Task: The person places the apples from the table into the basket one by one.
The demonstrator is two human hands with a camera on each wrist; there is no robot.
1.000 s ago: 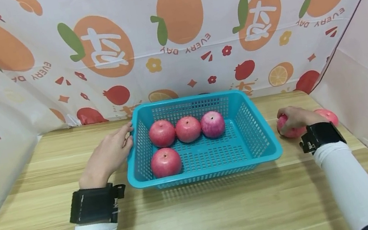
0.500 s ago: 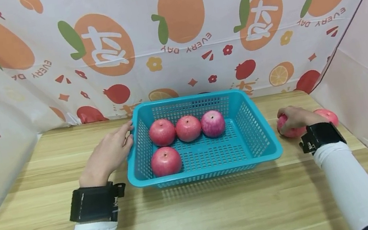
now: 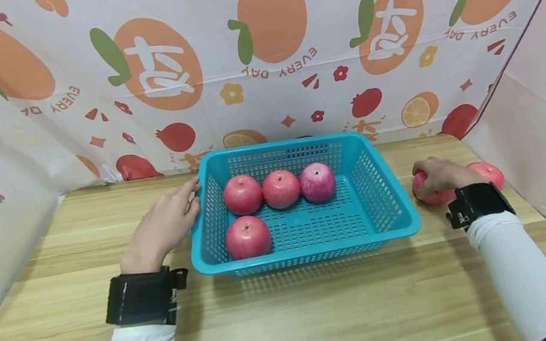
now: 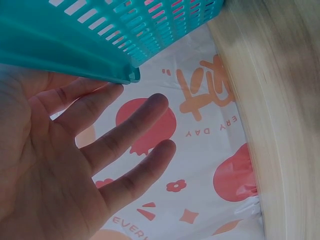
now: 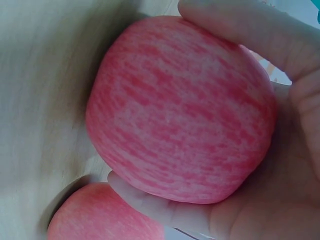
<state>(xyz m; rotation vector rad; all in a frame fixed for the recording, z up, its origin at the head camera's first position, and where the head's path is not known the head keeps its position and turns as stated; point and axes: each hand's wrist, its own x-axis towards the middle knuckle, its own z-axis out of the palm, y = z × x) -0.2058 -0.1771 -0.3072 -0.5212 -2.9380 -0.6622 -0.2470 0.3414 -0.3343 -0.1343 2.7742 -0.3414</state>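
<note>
My right hand (image 3: 435, 175) grips a red streaked apple (image 5: 180, 110) at the table's right side, its thumb and fingers on opposite sides of the fruit. Another apple (image 3: 487, 174) lies just beyond that hand, partly hidden by it. My left hand (image 3: 162, 226) is at the left end of a turquoise plastic basket (image 3: 309, 252); in the left wrist view its fingers (image 4: 122, 132) are spread and fairly straight, and some fingertips touch the rim. Inside the basket, a row of three apples (image 3: 281, 188) sits along the back, with one more apple (image 3: 248, 237) at the front left.
The basket stands on a light wooden table (image 3: 321, 320). A white fruit-print sheet (image 3: 214, 83) hangs behind the table, and pale sheets rise at the left and right sides. Perforated basket floor (image 3: 315, 225) shows at the front right.
The head view has shifted very slightly. Both hands, the basket and the apples otherwise keep their places.
</note>
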